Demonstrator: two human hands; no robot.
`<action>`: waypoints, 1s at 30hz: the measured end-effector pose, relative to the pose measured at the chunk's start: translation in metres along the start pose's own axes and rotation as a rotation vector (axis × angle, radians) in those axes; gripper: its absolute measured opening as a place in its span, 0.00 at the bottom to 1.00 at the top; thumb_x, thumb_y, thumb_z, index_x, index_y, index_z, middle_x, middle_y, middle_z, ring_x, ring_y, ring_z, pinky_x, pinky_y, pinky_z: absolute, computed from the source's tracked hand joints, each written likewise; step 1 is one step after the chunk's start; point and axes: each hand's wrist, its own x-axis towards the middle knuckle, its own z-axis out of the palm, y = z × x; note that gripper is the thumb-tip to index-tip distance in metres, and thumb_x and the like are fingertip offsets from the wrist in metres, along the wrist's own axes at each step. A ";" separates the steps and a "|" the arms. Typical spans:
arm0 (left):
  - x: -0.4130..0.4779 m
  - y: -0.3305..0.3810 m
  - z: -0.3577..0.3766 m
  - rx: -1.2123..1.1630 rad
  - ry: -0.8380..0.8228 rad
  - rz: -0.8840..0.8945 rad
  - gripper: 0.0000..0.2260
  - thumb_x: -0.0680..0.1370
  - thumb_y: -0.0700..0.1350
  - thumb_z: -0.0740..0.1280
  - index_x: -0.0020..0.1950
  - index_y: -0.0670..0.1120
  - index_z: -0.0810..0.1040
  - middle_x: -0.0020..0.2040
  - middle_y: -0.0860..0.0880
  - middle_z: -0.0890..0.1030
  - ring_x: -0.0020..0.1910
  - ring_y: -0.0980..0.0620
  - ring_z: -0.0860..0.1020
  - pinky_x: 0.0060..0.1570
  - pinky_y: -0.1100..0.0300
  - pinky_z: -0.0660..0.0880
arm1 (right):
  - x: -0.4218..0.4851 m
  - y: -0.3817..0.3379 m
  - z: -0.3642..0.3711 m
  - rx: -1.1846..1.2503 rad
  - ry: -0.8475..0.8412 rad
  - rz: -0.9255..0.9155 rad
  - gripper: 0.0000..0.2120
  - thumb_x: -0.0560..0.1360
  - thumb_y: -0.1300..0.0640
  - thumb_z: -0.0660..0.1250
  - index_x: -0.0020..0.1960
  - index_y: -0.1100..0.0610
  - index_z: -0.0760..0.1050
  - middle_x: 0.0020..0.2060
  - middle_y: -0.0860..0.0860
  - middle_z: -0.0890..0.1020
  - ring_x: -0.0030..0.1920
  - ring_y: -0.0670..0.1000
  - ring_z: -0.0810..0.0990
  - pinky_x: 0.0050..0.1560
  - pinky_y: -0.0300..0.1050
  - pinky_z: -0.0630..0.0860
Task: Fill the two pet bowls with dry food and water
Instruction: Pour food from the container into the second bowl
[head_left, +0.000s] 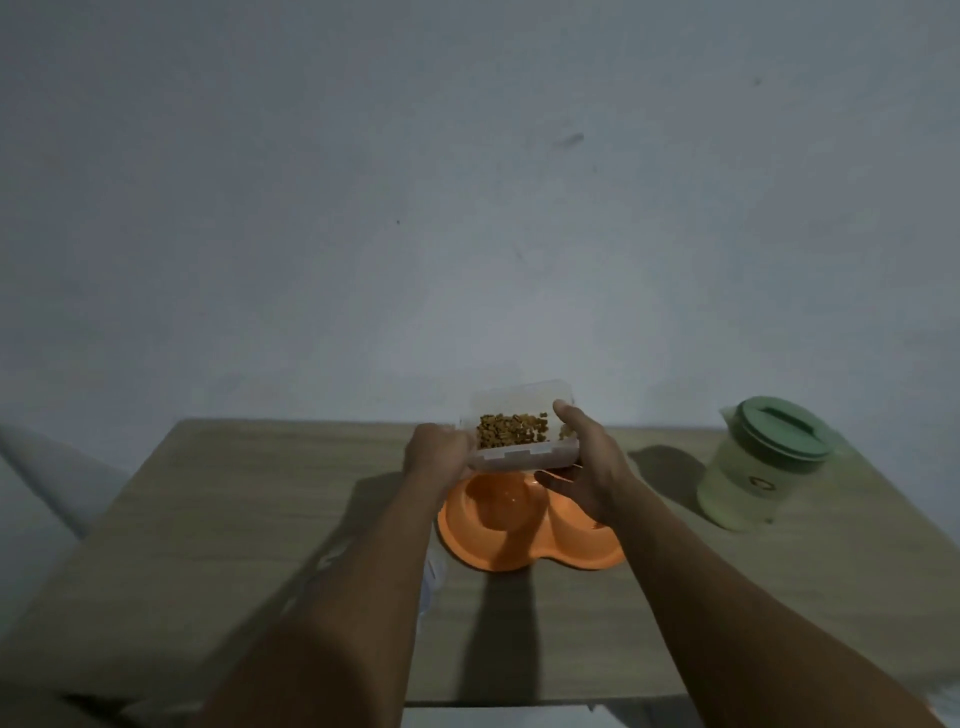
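A clear rectangular plastic container (519, 436) of brown dry kibble (514, 430) is held above the orange double pet bowl (524, 525) on the pale wooden table (234, 493). The left hand (436, 457) and right hand (587, 467) each grip one end. A green lidded jug (763, 462) stands well apart, to the right.

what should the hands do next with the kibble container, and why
Probably tip the clear container toward the left well of the orange double bowl. Both the left hand and right hand hold it, open, above that well, the kibble is inside it, and the well looks empty.
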 end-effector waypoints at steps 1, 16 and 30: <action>-0.001 -0.002 0.008 -0.027 -0.034 -0.004 0.05 0.74 0.35 0.67 0.39 0.41 0.76 0.37 0.42 0.79 0.36 0.41 0.82 0.47 0.39 0.81 | 0.000 -0.001 -0.007 0.008 -0.008 0.003 0.23 0.75 0.43 0.70 0.63 0.55 0.71 0.57 0.59 0.79 0.55 0.62 0.80 0.56 0.58 0.79; -0.012 -0.037 0.001 0.636 0.097 0.072 0.15 0.77 0.40 0.63 0.63 0.42 0.79 0.64 0.42 0.79 0.63 0.42 0.76 0.57 0.56 0.73 | 0.002 0.011 -0.019 -0.291 0.248 -0.254 0.24 0.68 0.41 0.74 0.56 0.55 0.75 0.52 0.57 0.81 0.45 0.57 0.83 0.44 0.62 0.83; 0.002 -0.098 -0.008 0.906 -0.227 0.275 0.43 0.64 0.55 0.77 0.75 0.55 0.62 0.69 0.51 0.74 0.67 0.47 0.74 0.63 0.46 0.71 | 0.006 0.033 -0.015 -0.308 0.349 -0.220 0.23 0.67 0.38 0.74 0.53 0.52 0.73 0.51 0.55 0.81 0.45 0.57 0.83 0.44 0.58 0.84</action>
